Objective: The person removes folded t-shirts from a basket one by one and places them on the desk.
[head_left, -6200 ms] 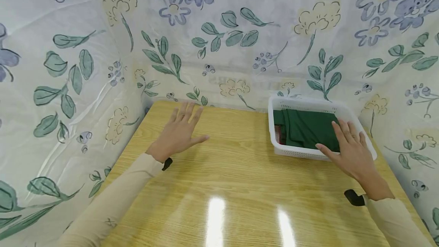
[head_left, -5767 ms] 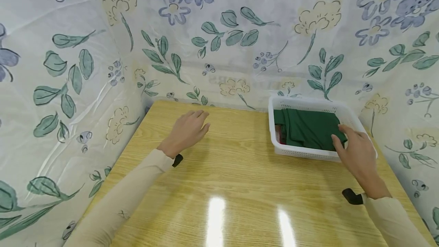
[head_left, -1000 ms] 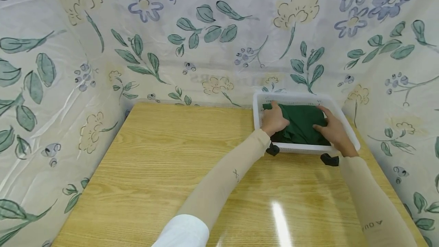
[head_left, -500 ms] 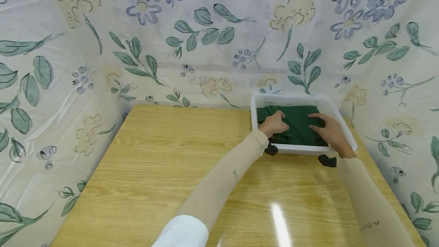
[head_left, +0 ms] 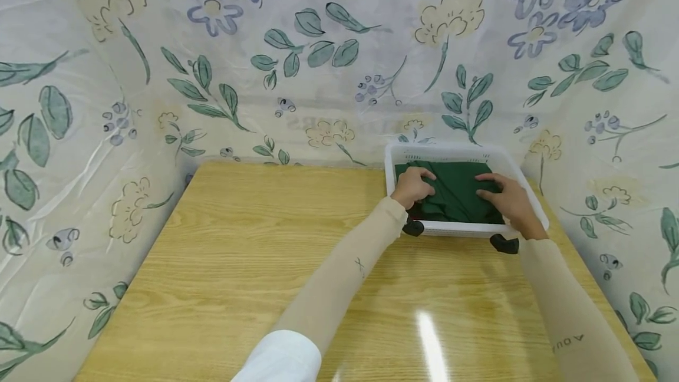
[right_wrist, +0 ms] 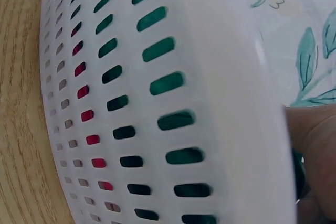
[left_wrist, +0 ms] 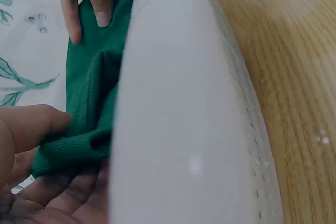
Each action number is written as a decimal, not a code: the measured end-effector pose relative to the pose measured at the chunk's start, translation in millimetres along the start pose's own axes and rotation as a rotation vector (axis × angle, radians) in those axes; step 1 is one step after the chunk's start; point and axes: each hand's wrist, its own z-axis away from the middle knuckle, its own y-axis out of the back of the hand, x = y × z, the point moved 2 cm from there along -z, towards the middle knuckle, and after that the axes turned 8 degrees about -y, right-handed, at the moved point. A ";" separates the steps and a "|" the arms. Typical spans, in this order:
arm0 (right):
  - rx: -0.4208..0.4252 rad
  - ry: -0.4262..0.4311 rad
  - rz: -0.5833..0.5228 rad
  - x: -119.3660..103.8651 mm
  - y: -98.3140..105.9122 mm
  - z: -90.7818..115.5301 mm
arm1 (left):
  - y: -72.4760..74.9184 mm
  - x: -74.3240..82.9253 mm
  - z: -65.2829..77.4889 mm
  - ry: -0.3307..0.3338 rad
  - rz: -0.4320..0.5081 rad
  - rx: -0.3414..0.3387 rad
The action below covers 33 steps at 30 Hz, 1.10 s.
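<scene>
A folded green cloth [head_left: 460, 184], apparently a garment, lies in a white plastic basket [head_left: 467, 228] at the table's back right. My left hand [head_left: 414, 186] grips the cloth's left end; the left wrist view shows the thumb [left_wrist: 37, 124] on top and fingers beneath. My right hand [head_left: 510, 200] holds the right end, its thumb and fingers bent over the cloth. Two of its fingertips rest on the green fabric [left_wrist: 102, 38] in the left wrist view. Something red [right_wrist: 93, 139] shows through the basket's holes under the green. The basket wall hides most of the right hand in its wrist view.
The basket stands on a wooden table [head_left: 265, 252], close to a floral sheet [head_left: 329, 75] that hangs behind and at both sides. A black wrist camera [head_left: 412, 228] sits by the basket's front rim, and another [head_left: 504, 244] is near its right corner.
Earlier both hands were spread apart, the left over the table. Since then the left has reached right into the basket. Lately it has shifted slightly left on the cloth, whose raised left part lies flatter.
</scene>
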 end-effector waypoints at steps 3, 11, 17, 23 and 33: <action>0.023 -0.007 -0.012 0.7 1.7 0.5 | 2.3 2.1 -2.1 -0.016 0.003 -0.011; 0.036 -0.005 -0.077 -1.4 6.4 8.5 | 12.0 8.5 0.1 -0.043 0.004 -0.049; 0.027 0.005 -0.089 -6.7 7.4 14.9 | 20.5 8.8 4.6 -0.109 -0.064 -0.061; 0.063 0.007 -0.071 -9.9 10.3 19.3 | 25.6 13.2 8.0 -0.161 -0.084 -0.079; 0.058 0.022 -0.176 -15.5 12.3 20.6 | 36.0 22.2 14.3 -0.219 -0.067 -0.081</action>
